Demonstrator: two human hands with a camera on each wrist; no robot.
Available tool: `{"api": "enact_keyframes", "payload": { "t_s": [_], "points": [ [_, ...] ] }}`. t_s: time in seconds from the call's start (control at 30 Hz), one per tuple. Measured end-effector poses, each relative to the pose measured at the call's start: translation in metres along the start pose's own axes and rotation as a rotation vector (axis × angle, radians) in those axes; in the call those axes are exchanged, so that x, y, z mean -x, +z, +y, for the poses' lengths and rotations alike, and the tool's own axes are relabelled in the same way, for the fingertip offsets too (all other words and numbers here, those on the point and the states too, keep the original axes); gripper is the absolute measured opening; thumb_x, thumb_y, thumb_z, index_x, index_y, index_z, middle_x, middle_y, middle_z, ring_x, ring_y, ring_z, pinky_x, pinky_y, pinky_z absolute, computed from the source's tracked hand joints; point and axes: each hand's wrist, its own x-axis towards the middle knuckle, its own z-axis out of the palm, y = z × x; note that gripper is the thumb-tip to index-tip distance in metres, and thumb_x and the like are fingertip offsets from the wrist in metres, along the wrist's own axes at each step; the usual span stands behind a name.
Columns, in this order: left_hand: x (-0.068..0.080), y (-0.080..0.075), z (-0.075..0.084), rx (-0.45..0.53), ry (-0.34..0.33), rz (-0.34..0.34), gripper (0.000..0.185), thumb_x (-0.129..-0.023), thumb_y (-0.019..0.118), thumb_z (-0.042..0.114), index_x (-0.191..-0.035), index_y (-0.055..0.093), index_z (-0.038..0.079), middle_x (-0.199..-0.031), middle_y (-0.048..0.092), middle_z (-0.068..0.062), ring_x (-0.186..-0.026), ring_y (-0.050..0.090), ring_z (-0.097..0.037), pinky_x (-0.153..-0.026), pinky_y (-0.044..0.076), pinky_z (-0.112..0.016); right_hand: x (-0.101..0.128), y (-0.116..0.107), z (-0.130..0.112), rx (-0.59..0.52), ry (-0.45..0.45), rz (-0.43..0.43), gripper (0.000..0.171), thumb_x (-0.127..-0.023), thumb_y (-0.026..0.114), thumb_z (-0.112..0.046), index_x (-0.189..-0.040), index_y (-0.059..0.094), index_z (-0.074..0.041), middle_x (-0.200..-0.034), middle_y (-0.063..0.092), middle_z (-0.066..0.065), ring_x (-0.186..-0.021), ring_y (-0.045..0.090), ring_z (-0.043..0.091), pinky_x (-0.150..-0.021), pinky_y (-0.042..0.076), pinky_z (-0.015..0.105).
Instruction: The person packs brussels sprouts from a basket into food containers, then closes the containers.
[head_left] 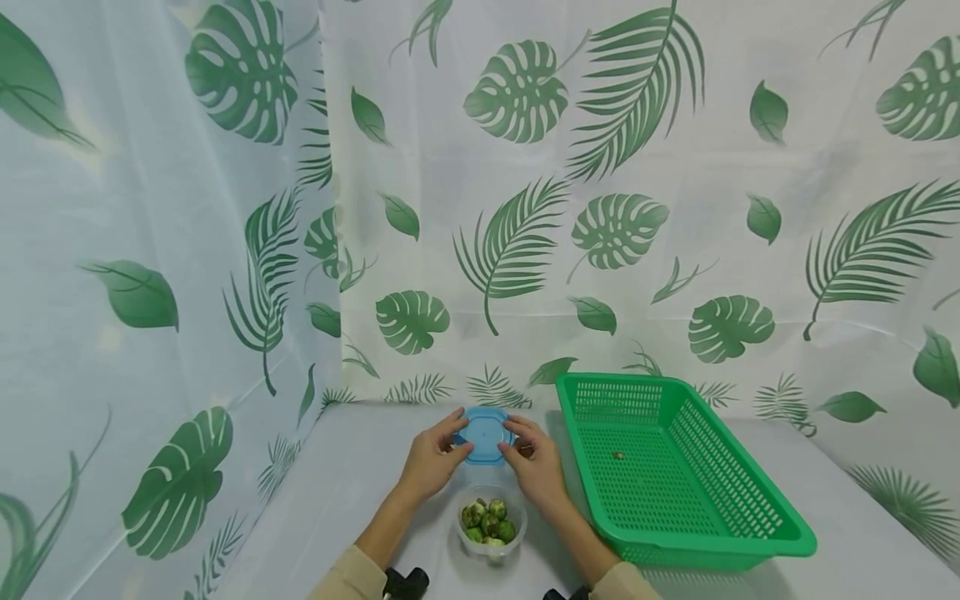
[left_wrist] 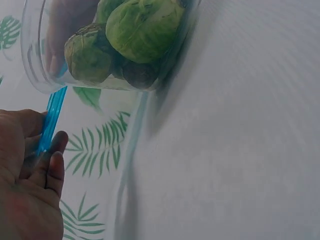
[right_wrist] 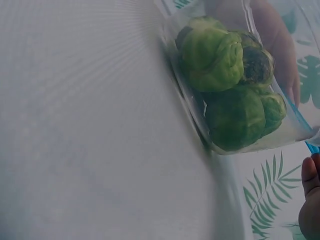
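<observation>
A blue plastic lid [head_left: 484, 435] is held up between both hands, beyond a clear tub [head_left: 517, 533]. My left hand [head_left: 432, 458] pinches its left edge between thumb and fingers; the left wrist view shows the lid [left_wrist: 52, 119] edge-on in that grip. On the right edge, my right hand [head_left: 538, 462] pinches the lid the same way. Several Brussels sprouts [head_left: 489, 522] lie in the tub, which stands uncovered on the table between the forearms. Close up in the right wrist view, the sprouts [right_wrist: 235, 117] show through the tub's wall, and only part of the right hand [right_wrist: 311, 200] appears.
A large green basket [head_left: 652, 483] stands on the table to the right, near the right forearm, with a small brownish bit [head_left: 618, 456] in it. Leaf-printed sheeting [head_left: 517, 250] hangs behind and to the left. Black objects [head_left: 407, 583] show at the wrists.
</observation>
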Motion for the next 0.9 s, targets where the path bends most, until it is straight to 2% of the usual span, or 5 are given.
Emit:
{"api": "enact_keyframes", "payload": {
  "t_s": [0.1,0.2,0.43,0.67,0.9],
  "points": [
    [0.002,-0.003,0.006,-0.038,0.025,-0.003,0.046,-0.099,0.072,0.015,-0.141,0.063,0.001,-0.158,0.050,-0.010,-0.078,0.061,-0.005,-0.062,0.050,-0.021,0.000,0.001,-0.006,0.017,-0.028,-0.003,0.037,-0.089,0.080,-0.002,-0.125,0.071,0.005,-0.139,0.061,0.024,-0.075,0.058,0.010,-0.063,0.050,0.021],
    [0.005,-0.005,0.012,-0.089,0.052,-0.007,0.045,-0.099,0.071,0.015,-0.140,0.063,0.000,-0.156,0.052,-0.014,-0.079,0.060,-0.004,-0.066,0.052,-0.022,0.001,0.001,-0.011,0.051,-0.032,-0.017,0.041,-0.086,0.083,-0.002,-0.124,0.072,0.005,-0.138,0.060,0.023,-0.071,0.053,0.007,-0.061,0.049,0.021],
    [0.010,-0.012,0.023,-0.167,0.034,-0.034,0.042,-0.098,0.072,0.020,-0.137,0.067,0.004,-0.149,0.058,-0.017,-0.085,0.060,-0.007,-0.070,0.053,-0.025,0.003,0.001,-0.017,0.172,-0.004,-0.064,0.044,-0.086,0.085,-0.009,-0.128,0.072,0.000,-0.131,0.061,0.016,-0.073,0.048,0.008,-0.064,0.045,0.020],
    [0.017,-0.018,0.029,-0.188,0.015,-0.157,0.046,-0.099,0.071,0.023,-0.138,0.065,0.000,-0.149,0.058,-0.018,-0.088,0.062,-0.007,-0.073,0.053,-0.024,0.008,-0.002,-0.019,0.223,0.019,-0.116,0.046,-0.087,0.085,-0.016,-0.128,0.071,0.002,-0.120,0.057,0.012,-0.073,0.041,0.009,-0.065,0.038,0.022],
    [0.019,-0.026,0.035,-0.200,-0.026,-0.306,0.061,-0.096,0.077,0.032,-0.143,0.060,-0.002,-0.157,0.050,-0.018,-0.083,0.060,-0.006,-0.072,0.052,-0.024,0.013,-0.006,-0.022,0.264,0.049,-0.178,0.046,-0.088,0.085,-0.022,-0.128,0.073,-0.002,-0.111,0.055,0.008,-0.079,0.041,0.010,-0.068,0.037,0.023]
  ]
}}
